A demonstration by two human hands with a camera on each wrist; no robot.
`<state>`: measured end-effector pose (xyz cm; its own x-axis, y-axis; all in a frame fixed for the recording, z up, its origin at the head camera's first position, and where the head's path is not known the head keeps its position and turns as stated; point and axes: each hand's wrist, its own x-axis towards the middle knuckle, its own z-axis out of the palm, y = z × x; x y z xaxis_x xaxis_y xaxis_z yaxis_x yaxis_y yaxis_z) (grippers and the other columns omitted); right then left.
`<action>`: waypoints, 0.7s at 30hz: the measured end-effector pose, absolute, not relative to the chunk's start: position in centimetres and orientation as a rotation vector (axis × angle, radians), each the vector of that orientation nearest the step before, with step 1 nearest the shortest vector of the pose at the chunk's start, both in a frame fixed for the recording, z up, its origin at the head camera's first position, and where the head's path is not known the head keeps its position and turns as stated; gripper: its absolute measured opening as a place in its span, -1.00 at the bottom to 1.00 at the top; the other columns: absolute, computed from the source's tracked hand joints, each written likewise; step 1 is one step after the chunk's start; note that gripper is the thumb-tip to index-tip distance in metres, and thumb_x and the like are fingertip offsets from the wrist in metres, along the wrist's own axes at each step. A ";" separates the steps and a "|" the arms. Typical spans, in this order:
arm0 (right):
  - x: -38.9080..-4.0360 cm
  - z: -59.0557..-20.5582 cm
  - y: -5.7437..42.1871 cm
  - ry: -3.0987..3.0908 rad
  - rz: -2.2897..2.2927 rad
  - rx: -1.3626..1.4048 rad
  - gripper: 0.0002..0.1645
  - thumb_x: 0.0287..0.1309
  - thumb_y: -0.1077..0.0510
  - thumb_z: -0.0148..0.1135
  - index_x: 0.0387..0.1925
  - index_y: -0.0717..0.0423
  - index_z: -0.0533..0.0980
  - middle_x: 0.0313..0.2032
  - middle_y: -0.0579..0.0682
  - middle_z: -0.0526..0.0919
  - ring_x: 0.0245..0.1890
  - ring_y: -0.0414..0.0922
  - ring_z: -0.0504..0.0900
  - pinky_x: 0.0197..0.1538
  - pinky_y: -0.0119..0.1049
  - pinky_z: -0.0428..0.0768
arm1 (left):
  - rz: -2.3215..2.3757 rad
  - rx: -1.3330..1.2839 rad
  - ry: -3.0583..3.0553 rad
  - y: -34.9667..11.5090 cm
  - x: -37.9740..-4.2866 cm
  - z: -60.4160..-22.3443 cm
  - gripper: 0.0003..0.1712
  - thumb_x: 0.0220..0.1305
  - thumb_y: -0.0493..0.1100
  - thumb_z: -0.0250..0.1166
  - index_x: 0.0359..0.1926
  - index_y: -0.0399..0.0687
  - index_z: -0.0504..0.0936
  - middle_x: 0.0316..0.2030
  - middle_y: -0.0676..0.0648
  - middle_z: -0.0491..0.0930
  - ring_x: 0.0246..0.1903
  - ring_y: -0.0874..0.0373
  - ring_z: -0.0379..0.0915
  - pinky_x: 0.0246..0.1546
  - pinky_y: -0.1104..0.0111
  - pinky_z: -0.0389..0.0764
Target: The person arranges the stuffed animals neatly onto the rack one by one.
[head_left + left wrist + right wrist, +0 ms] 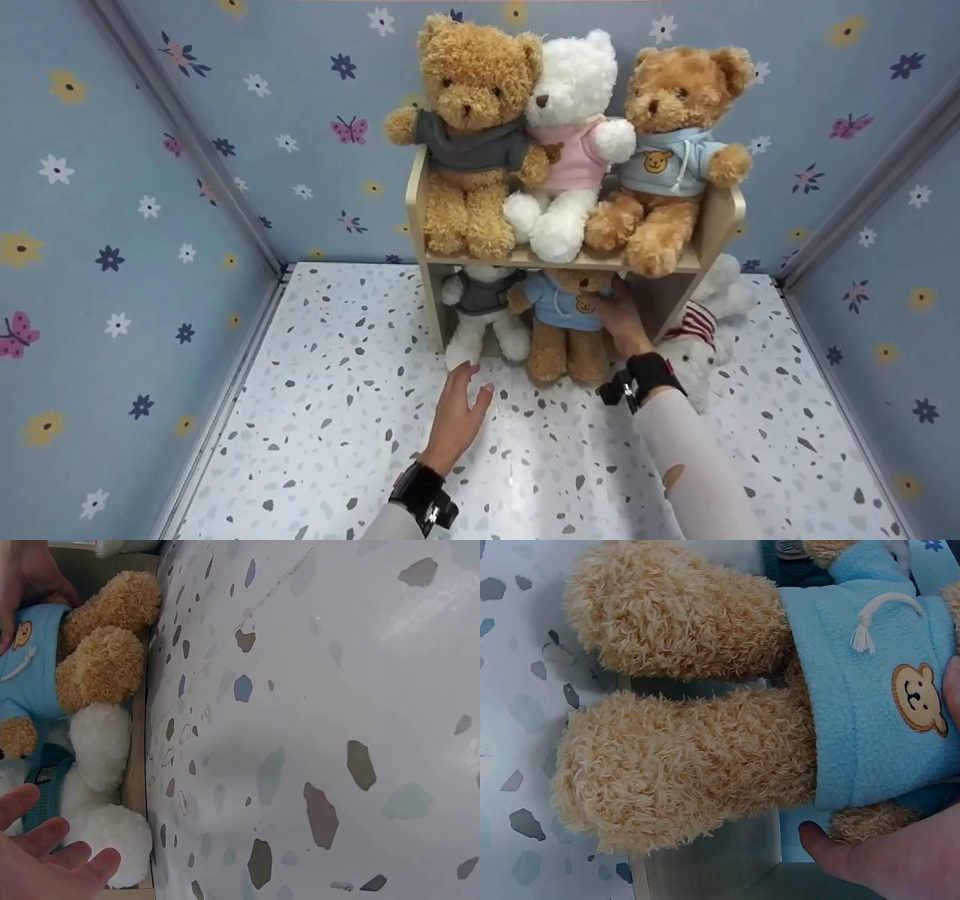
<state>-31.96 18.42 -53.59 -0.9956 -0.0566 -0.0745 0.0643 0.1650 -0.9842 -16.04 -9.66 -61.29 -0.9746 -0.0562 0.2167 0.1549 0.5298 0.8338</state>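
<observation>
A brown teddy bear in a light blue hoodie (568,304) sits in the lower compartment of a small wooden shelf. My right hand (621,315) grips it at its side, with the thumb across the hoodie's front by the bear-face patch (919,699). Beside it sits a white teddy bear in a dark grey-green hoodie (484,300), its legs jutting over the shelf's front edge. Empty and with fingers spread, my left hand (456,412) hovers in front of the white bear's feet (112,844). The shelf board hides the tops of both lower bears' heads.
On the upper board of the wooden shelf (731,217) sit a brown bear in grey (471,97), a white bear in pink (574,142) and a brown bear in light blue (675,157). A white plush in red stripes (690,352) lies on the speckled floor, right of the shelf.
</observation>
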 end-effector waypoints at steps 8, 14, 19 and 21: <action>-32.5 -54.2 17.3 2.378 -1.930 0.032 0.10 0.47 -0.04 0.25 0.68 -0.09 -0.27 0.66 0.12 -0.27 0.64 0.06 -0.23 0.58 0.02 0.04 | -1.490 -0.087 -2.554 -9.8 -15.7 -61.0 -0.43 0.57 0.03 0.15 0.35 -0.29 0.46 0.43 -0.33 0.32 0.42 -0.23 0.26 0.39 -0.05 0.34; -33.1 -54.9 16.4 2.476 -1.925 -0.041 0.07 0.48 0.03 0.25 0.68 -0.05 -0.23 0.65 0.13 -0.20 0.64 0.04 -0.23 0.58 0.00 0.04 | -1.494 -0.099 -2.556 -9.6 -15.8 -60.8 -0.45 0.59 0.01 0.12 0.35 -0.31 0.45 0.42 -0.34 0.32 0.43 -0.25 0.24 0.40 -0.06 0.32; -33.3 -55.1 15.7 2.537 -1.831 0.014 0.11 0.47 -0.05 0.24 0.68 -0.04 -0.28 0.65 0.15 -0.25 0.64 0.08 -0.27 0.59 0.04 0.00 | -1.505 -0.103 -2.556 -9.4 -15.7 -60.7 -0.44 0.60 0.03 0.11 0.34 -0.31 0.45 0.42 -0.35 0.32 0.42 -0.26 0.25 0.38 -0.08 0.34; -33.2 -55.3 15.5 2.521 -1.819 0.034 0.12 0.48 -0.08 0.22 0.67 -0.01 -0.30 0.65 0.18 -0.26 0.64 0.09 -0.28 0.59 0.05 0.00 | -1.517 -0.096 -2.558 -9.3 -15.6 -60.7 -0.44 0.60 0.04 0.11 0.35 -0.30 0.45 0.43 -0.34 0.31 0.42 -0.25 0.25 0.38 -0.07 0.35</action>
